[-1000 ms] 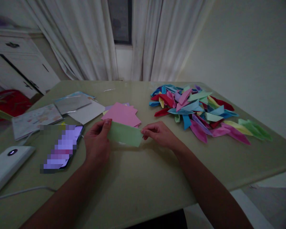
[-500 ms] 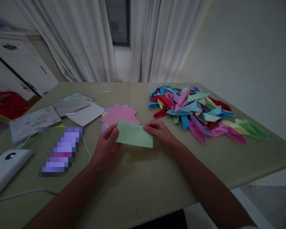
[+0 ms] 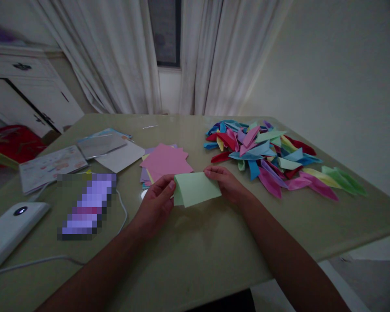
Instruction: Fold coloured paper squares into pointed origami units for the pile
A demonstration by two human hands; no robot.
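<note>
A light green sheet of paper [image 3: 199, 188], folded over with its layers parted at the left end, is held up above the table between both hands. My left hand [image 3: 157, 201] pinches its left end between thumb and fingers. At the upper right corner, my right hand [image 3: 225, 184] grips the paper the same way. Just behind the left hand lies a stack of coloured paper sheets [image 3: 165, 161], pink on top, with purple and yellow edges showing. To the right sits a pile of folded paper pieces [image 3: 260, 149] in many colours.
On the left of the table [image 3: 188, 264] are a white power bank [image 3: 16, 229], a pixelated phone [image 3: 89, 206], a white cable [image 3: 48, 260], a patterned packet [image 3: 53, 169] and a clear sleeve [image 3: 100, 146] over white card. Curtains [image 3: 123, 56] hang behind.
The green paper has moved slightly right and turned, so its fold and parted layers now show at the left end. Both hands still hold it. The view has shifted a little.
</note>
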